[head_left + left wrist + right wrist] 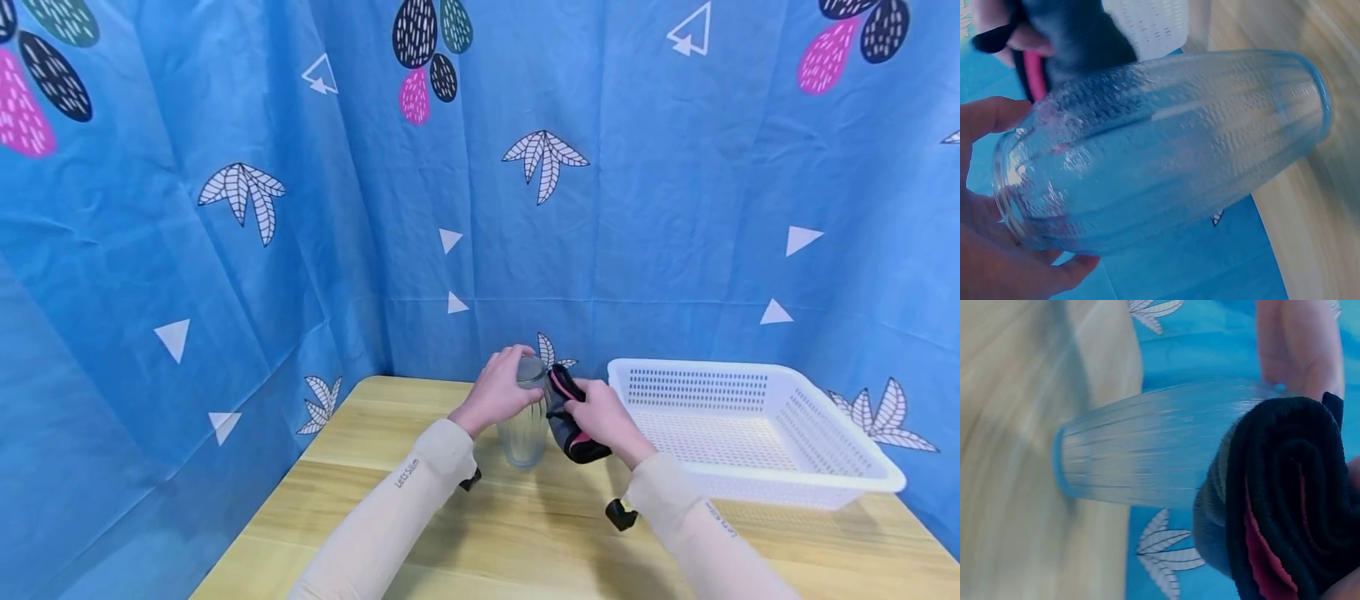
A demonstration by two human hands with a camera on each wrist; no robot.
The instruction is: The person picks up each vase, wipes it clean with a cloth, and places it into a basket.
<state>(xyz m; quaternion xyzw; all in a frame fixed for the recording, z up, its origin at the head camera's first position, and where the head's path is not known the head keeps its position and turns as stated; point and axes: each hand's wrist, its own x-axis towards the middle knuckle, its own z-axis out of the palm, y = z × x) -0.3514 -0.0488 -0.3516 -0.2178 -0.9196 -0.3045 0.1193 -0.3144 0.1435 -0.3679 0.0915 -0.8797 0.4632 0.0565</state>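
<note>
Left hand (497,393) grips glass vase (1166,150) up top — probably slick, breakable; best held mid-body. Right hand (604,418) clutches soft-looking cloth (1275,434).

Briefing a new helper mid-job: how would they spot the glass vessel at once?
On the wooden table, look just left of the white basket. There the left hand grips the glass vessel around its top. Unlike the dark folded cloth in the right hand, it is see-through and ribbed, narrowing toward its base.
</note>
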